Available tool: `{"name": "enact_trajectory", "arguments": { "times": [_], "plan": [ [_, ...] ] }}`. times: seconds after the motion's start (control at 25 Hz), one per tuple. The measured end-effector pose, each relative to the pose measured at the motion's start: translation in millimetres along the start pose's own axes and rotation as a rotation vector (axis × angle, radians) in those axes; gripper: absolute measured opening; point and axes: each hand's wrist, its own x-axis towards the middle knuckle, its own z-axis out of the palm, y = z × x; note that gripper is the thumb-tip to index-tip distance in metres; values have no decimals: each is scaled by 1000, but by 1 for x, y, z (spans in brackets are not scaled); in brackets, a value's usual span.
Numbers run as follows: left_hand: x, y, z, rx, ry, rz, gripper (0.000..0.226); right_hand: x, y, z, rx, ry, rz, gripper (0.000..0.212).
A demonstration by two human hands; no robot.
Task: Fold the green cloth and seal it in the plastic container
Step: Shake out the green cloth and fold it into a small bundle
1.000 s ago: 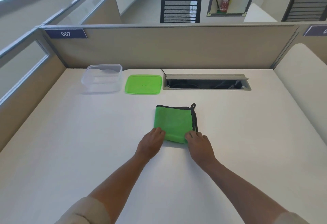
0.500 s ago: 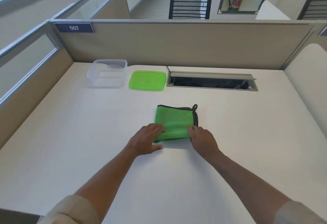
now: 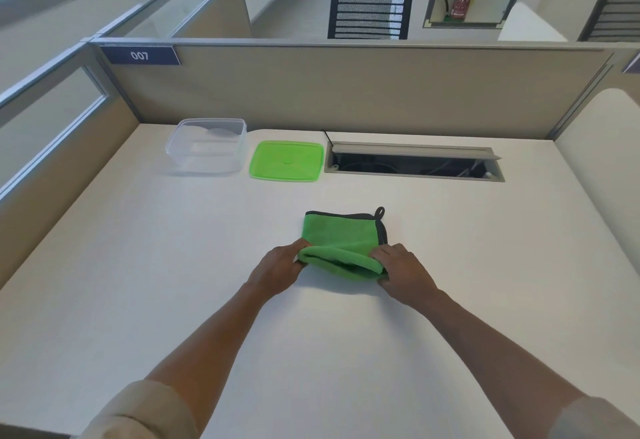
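Two hands meet at the near edge of the green cloth [image 3: 341, 239], which lies around the middle of the desk [image 3: 121, 265], a smooth off-white surface with a faint grain.

Starting at the left, toward the far left corner of the desk, the plastic container [image 3: 206, 145] sits open side up: clear, thin-walled, a rounded rectangle with a rolled rim. Just beside it on the right, apart from it, the green lid [image 3: 286, 160] lies flat, glossy and translucent, squarish with rounded corners and a small dimple at its centre. Further right along the far edge, a grey metal cable tray [image 3: 414, 163] is sunk into the desk with its flap raised.

Your left hand [image 3: 278, 270] pinches the cloth's near left corner, fingers curled onto the lifted fold. The cloth is soft and fuzzy, with dark piping along its far and right edges and a small hanging loop at the far right corner. Its long axis runs left to right; the near edge is raised off the desk and curls toward the far side, while the far part lies flat. Your right hand [image 3: 405, 274] grips the near right corner the same way, fingers closed on the fabric.
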Motion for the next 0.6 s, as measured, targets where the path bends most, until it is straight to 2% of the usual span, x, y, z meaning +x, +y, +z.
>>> {"name": "enact_trajectory", "arguments": {
  "times": [0.12,0.2,0.24,0.32,0.4,0.6],
  "plan": [
    [9,-1,-1,-81,40,-34,5,3,8,-1,151,6,77,56],
    [14,1,-2,-107,59,-47,3,6,12,-1,220,23,97,47],
    [16,3,-4,-118,58,-65,3,7,12,-3,273,40,111,36],
    [21,6,-7,-149,58,-116,6,12,10,-10,382,72,156,17],
    [27,6,-8,-205,77,-177,8,19,8,-14,473,91,213,9],
    [40,9,-5,-222,137,-287,31,41,5,-13,626,151,428,15]
  ]
}}
